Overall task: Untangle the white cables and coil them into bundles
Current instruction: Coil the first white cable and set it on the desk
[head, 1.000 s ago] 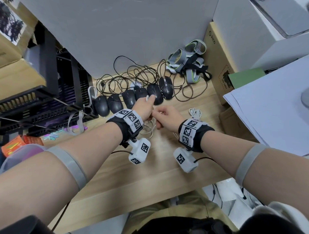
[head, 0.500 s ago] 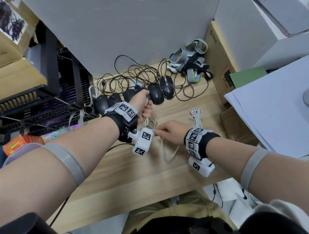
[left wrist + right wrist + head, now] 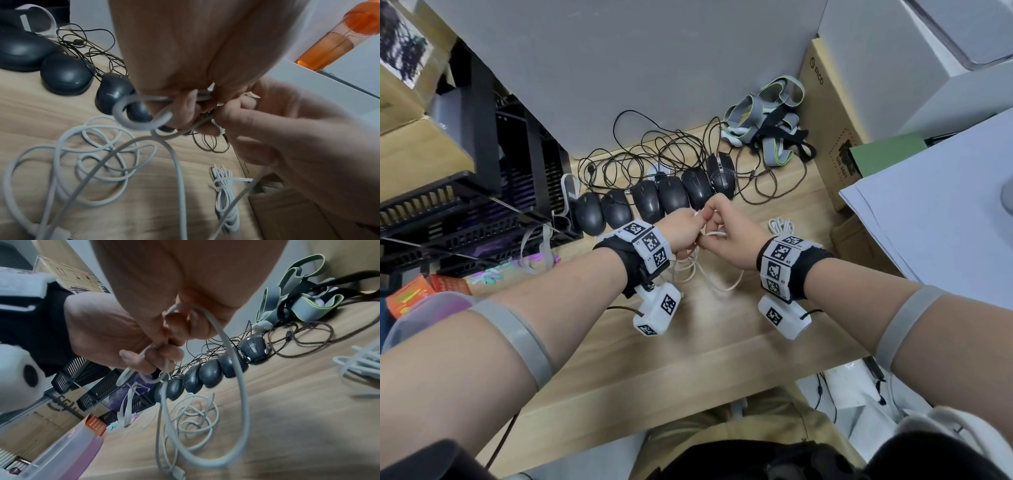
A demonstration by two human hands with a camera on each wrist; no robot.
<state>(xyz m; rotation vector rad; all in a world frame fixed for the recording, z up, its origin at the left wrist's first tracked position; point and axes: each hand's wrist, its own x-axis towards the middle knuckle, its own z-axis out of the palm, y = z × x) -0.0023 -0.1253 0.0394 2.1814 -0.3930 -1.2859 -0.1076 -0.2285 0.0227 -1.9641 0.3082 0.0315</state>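
Both hands meet above the wooden desk, just in front of the row of mice. My left hand grips small loops of a white cable gathered in its fingers. My right hand pinches the same white cable right beside the left hand's fingers. From the hands the cable hangs down in a long loop to a loose white tangle lying on the desk below. A tied white bundle lies to the right of my right hand.
Several black mice with tangled dark cords line the back of the desk. Grey straps lie at the back right beside a cardboard box. Black trays stand at the left, white paper sheets at the right.
My right hand, which had pulled cable toward the desk's near edge, has come back up to the left hand. The left hand stays roughly in place with its loops.
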